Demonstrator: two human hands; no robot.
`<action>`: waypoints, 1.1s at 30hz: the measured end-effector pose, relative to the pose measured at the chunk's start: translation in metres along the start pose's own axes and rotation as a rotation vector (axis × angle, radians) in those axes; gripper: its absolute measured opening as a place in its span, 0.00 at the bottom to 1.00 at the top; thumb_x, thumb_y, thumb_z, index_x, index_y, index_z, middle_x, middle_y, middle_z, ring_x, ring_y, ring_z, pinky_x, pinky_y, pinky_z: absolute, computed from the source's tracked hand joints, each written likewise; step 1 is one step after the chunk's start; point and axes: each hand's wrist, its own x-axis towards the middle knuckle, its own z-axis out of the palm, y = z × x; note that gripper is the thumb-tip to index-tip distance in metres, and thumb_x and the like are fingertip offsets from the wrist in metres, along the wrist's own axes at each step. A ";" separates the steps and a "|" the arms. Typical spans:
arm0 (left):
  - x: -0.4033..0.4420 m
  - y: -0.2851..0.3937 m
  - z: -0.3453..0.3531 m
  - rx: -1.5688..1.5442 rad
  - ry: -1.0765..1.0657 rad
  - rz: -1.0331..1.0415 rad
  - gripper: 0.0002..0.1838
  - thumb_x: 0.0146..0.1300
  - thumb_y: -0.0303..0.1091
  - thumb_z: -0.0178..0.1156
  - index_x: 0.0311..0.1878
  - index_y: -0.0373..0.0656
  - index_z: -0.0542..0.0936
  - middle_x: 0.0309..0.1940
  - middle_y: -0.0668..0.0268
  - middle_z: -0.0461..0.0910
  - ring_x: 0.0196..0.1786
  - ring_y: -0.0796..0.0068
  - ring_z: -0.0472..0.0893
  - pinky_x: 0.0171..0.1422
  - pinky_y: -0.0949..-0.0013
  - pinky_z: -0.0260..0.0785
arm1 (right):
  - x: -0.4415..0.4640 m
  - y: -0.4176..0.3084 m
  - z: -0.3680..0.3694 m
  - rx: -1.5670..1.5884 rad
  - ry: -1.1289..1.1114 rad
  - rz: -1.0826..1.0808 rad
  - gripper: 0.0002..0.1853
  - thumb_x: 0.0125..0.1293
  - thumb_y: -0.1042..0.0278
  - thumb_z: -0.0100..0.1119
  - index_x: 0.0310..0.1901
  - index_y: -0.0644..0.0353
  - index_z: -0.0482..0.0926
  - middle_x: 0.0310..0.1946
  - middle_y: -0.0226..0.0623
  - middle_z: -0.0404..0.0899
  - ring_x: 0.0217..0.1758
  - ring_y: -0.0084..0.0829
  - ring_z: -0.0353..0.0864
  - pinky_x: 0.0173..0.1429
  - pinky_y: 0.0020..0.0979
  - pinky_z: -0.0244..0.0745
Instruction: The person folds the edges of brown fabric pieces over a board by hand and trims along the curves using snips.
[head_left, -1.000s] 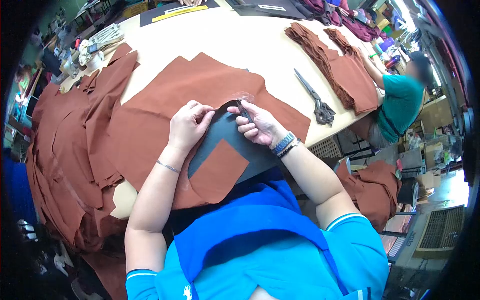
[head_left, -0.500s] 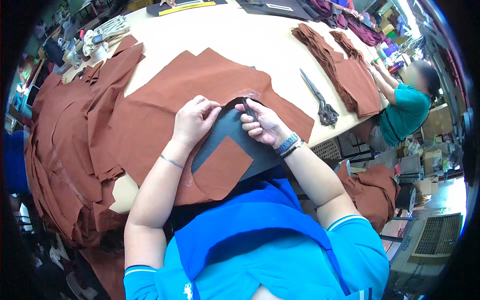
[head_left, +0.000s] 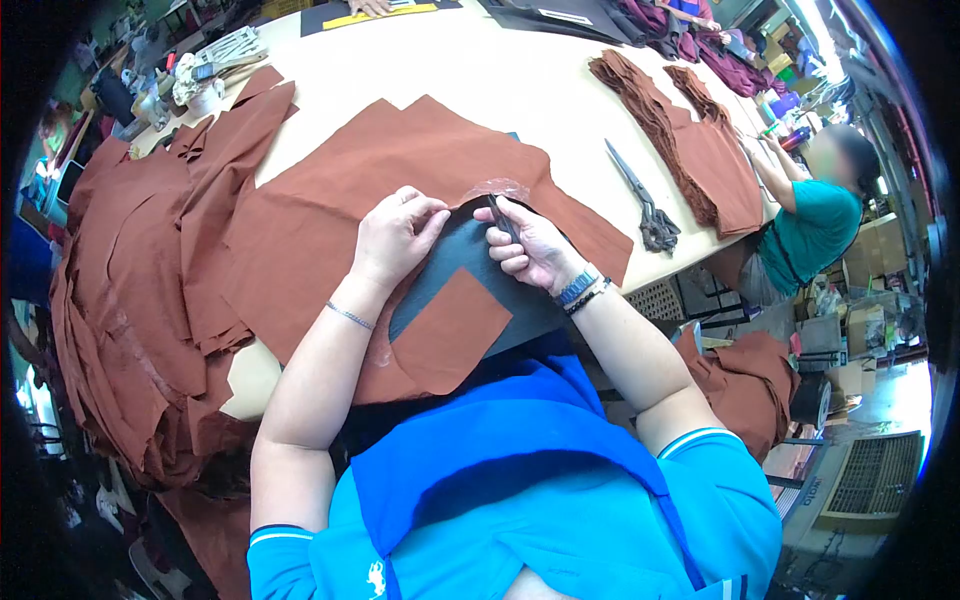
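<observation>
A large brown leather-like sheet [head_left: 320, 190] lies spread on the table before me. At its near side sits a dark grey-green panel [head_left: 450, 250] with a curved black upper edge, and a smaller brown piece [head_left: 455, 325] lies over its lower part. My left hand [head_left: 398, 235] is closed in a pinch at the left end of that curved edge; what is between the fingertips is hidden. In my right hand [head_left: 535, 248] is a slim black-handled tool [head_left: 503, 220], held upright against the black edge. Its tip is too small to make out. A shiny smear marks the sheet just beyond.
Large scissors [head_left: 645, 200] lie to the right on the table [head_left: 480, 75]. Brown sheets [head_left: 130, 290] are heaped at left, more brown pieces [head_left: 700, 150] at right. A co-worker in green [head_left: 815, 225] sits at right. Another person's hand [head_left: 370, 6] rests by a yellow ruler [head_left: 380, 16].
My hands keep nearly the same pose at the black edge, and the view has shifted slightly. At the far side, the other person's hand has moved right along the yellow ruler.
</observation>
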 end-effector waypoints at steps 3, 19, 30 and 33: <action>0.000 0.000 0.000 0.023 -0.002 0.007 0.05 0.61 0.31 0.68 0.38 0.42 0.86 0.30 0.66 0.80 0.29 0.73 0.82 0.35 0.71 0.75 | 0.006 -0.002 0.000 0.009 -0.018 0.005 0.17 0.79 0.49 0.45 0.51 0.56 0.72 0.20 0.21 0.61 0.17 0.12 0.55 0.16 0.15 0.50; 0.000 0.002 0.000 0.006 0.005 -0.007 0.04 0.61 0.31 0.68 0.38 0.43 0.86 0.30 0.66 0.80 0.29 0.73 0.82 0.35 0.71 0.75 | 0.002 0.005 -0.003 -0.058 0.014 -0.052 0.18 0.79 0.48 0.45 0.51 0.56 0.72 0.21 0.20 0.61 0.17 0.12 0.54 0.15 0.15 0.49; 0.007 0.000 -0.019 0.014 -0.213 -0.015 0.11 0.66 0.31 0.62 0.49 0.40 0.84 0.42 0.60 0.81 0.44 0.64 0.83 0.51 0.67 0.76 | -0.014 -0.004 0.004 -0.187 0.086 -0.228 0.19 0.79 0.48 0.45 0.50 0.56 0.73 0.23 0.21 0.63 0.18 0.13 0.55 0.17 0.16 0.52; 0.013 -0.004 -0.069 0.171 -0.487 0.079 0.22 0.64 0.43 0.64 0.60 0.46 0.80 0.62 0.56 0.76 0.67 0.53 0.72 0.72 0.52 0.63 | -0.025 -0.038 -0.036 -0.488 0.229 -0.462 0.20 0.78 0.49 0.48 0.54 0.58 0.76 0.27 0.28 0.73 0.21 0.21 0.69 0.24 0.25 0.68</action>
